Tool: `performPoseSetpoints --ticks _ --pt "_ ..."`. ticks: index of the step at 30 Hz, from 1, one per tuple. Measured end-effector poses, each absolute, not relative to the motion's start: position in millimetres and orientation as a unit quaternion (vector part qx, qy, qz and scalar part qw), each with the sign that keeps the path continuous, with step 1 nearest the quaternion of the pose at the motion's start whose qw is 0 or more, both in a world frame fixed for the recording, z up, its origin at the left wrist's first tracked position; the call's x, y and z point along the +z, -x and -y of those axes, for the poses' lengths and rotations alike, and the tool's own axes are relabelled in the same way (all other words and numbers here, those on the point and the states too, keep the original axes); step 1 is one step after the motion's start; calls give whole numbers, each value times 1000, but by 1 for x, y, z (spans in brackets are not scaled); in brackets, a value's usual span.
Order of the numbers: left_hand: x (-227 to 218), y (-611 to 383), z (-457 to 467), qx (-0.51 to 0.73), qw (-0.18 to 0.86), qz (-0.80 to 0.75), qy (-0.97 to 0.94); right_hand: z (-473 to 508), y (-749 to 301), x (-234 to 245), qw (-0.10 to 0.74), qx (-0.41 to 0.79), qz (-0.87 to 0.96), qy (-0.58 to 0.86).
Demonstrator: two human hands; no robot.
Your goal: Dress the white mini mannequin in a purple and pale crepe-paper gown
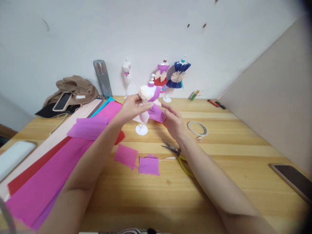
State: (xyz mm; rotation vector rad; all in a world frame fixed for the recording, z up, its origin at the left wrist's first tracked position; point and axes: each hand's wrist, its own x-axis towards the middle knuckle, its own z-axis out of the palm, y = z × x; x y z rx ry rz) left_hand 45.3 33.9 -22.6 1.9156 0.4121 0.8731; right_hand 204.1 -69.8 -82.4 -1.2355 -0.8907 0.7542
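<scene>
A small white dress-form mannequin [144, 95] on a round base stands in front of me, with cream and purple crepe paper on its bust. My left hand [133, 106] is closed around its waist, thumb across the front by a purple crepe paper piece [156, 113]. My right hand [173, 121] pinches that piece's right edge, at the mannequin's right side. Some of the right fingers are hidden behind the paper. Below lie a magenta paper square [126, 156] and a purple paper square [149, 165]. Scissors [183, 159] with yellow handles rest partly under my right forearm.
Several more mannequins, one in a blue paper dress [179, 76], stand by the wall. Long crepe paper sheets [52, 175] cover the left side, near a bottle [102, 79] and a cap [58, 110]. At right are a tape roll [206, 129] and a phone [293, 180].
</scene>
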Motion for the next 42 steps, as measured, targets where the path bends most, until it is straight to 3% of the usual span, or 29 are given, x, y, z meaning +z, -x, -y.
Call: performPoseSetpoints --ticks 6,13,18,21,24,29,35,42 --pt "-26 -46 -35 378 496 -164 -764 69 -198 -78 695 469 241 489" --pt "-26 -44 -32 371 508 -158 -761 72 -191 -79 646 503 302 488" --pt "-25 -42 -31 374 493 -156 -770 73 -188 -73 662 543 214 470" --pt "-25 -40 -33 376 487 -155 -773 76 -186 -72 691 492 243 471" --pt "-24 -38 -34 378 477 -162 -776 79 -184 -75 704 350 365 499" --pt "-24 -38 -32 380 486 -156 -772 77 -187 -82 636 146 513 557" --pt "-28 -40 -37 375 500 -138 -768 70 -194 -88 637 263 485 538" --pt "-33 -37 -48 332 475 -126 -805 72 -195 -82 609 272 507 545"
